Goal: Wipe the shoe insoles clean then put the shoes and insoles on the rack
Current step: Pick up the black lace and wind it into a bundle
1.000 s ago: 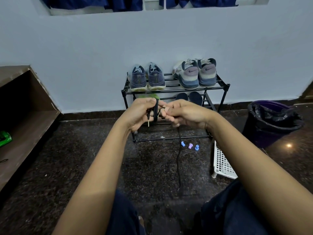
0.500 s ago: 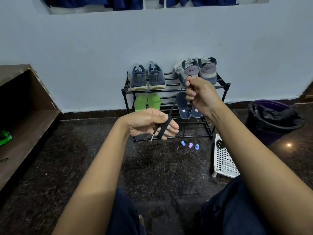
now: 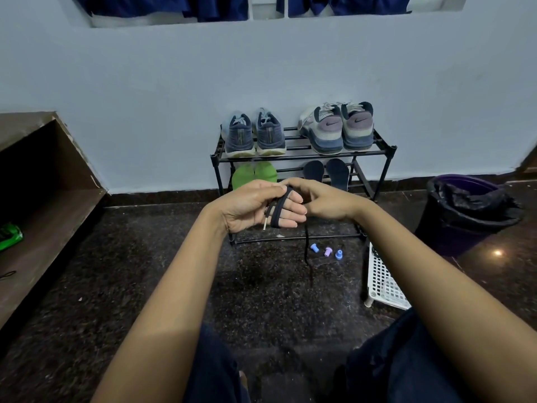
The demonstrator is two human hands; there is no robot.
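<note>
Shoelace (image 3: 278,210) wraps across left hand (image 3: 255,205), tail hanging straight down.

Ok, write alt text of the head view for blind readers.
The left hand carries a black shoelace looped round its fingers; the right hand grips it. Behind, a rack holds blue sneakers and grey sneakers above, green insoles and dark insoles below.

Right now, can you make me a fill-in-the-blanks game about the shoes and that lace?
The shoelace wound round the fingers of the left hand is ___.
The insoles under the blue sneakers are ___.
The grey Nike sneakers stand on the rack's ___ shelf.
On the floor by the rack lie ___ small plastic pegs.
Missing words: black, green, top, three.
</note>
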